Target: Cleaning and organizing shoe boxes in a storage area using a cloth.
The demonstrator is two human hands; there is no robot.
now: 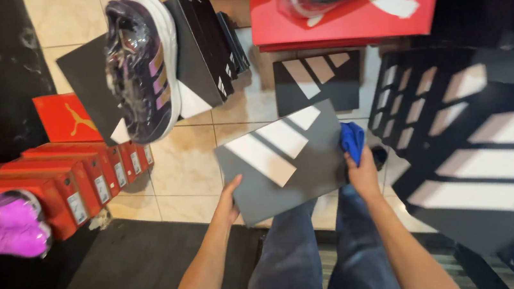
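The left hand (229, 196) grips the near-left edge of the grey shoebox (281, 161), held tilted above the knees. The right hand (362, 174) clamps a blue cloth (352, 140) against the box's right edge. Bare floor tile (185, 162) lies beyond the left hand; black boxes (469, 139) crowd the right hand.

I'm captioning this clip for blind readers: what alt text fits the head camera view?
A person's left hand and right hand hold a grey shoebox with white stripes over their lap, the right hand also gripping a blue cloth. Around them on the tiled floor sit red shoeboxes, black shoeboxes and a wrapped purple sneaker.
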